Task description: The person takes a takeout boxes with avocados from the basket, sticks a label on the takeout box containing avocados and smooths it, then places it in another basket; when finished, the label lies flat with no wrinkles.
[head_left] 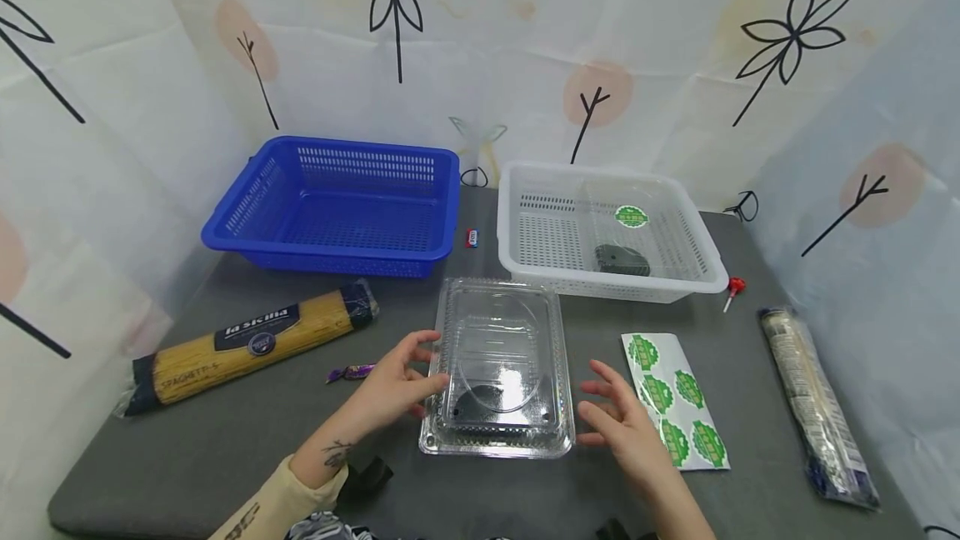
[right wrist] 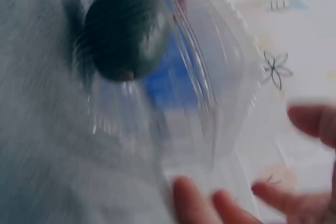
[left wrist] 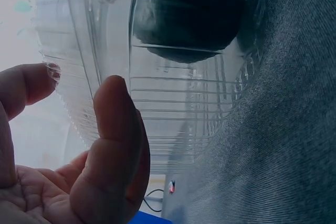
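Note:
In the head view a closed clear plastic clamshell box [head_left: 498, 357] lies on the grey table. Inside its near end is a dark green, rounded object [right wrist: 126, 32] resembling an avocado. My left hand [head_left: 397, 382] is at the box's left side, its thumb touching the lid and its fingers [left wrist: 113, 108] along the rim, loosely bent. Just off the right side, my right hand [head_left: 618, 419] is held with fingers spread and nothing in them. Beside that hand lies a white sheet of round green stickers [head_left: 675, 398]. A purple-wrapped candy [head_left: 351, 372] is near my left hand.
At the back stand a blue basket [head_left: 337, 227] and a white basket [head_left: 540, 232], which holds another clear box with a green sticker [head_left: 632, 217]. A spaghetti pack [head_left: 255, 344] lies left, another long pack [head_left: 817, 407] right. Small red items [head_left: 735, 288] lie near the baskets.

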A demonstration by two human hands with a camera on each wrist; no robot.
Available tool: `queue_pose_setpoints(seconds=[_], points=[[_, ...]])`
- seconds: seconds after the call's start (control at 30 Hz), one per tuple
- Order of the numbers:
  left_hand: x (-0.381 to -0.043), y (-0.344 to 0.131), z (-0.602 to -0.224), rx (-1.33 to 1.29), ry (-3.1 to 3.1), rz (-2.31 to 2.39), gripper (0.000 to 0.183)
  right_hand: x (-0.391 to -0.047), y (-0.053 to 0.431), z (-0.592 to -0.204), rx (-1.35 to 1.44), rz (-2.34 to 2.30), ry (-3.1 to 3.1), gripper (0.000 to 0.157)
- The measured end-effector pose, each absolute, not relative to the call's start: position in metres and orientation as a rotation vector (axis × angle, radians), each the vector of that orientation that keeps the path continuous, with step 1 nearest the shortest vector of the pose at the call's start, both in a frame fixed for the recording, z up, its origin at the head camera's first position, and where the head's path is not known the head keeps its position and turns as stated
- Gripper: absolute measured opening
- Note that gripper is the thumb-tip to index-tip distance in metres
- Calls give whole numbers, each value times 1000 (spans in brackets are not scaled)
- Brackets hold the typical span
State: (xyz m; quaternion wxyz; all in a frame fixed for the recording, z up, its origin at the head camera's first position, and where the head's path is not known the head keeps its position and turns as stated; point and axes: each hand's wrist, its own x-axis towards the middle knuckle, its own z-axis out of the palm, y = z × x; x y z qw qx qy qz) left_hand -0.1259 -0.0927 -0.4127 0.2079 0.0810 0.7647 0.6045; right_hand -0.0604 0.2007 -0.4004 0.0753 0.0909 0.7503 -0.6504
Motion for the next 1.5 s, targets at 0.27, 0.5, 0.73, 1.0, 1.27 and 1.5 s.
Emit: queue_pose_setpoints(seconds=[0.27,0.5,0.73,1.0,1.27,1.5], points=[[-126,-93,-412,211,2114,1695,67,-31,252,-414,1010,-2242,1816,9],[-126,-93,-413,216,2104,1698,66,-8,288,-438,1332,-2132,1576,19],[-126,-93,-413,215,2105,1695,66,-10,301,-441,1275,-2136,1470,23],[-128,-94,-413,212,2103,1689,67,-19,292,-438,1453,-2246,1667,33],[-129,-95,-411,240,2122,1643,68,-35,313,-468,1354,-2797,2053,17],[-133,-101,-390,293,2386,1464,69,-50,284,-407,232,-3121,2347,21]])
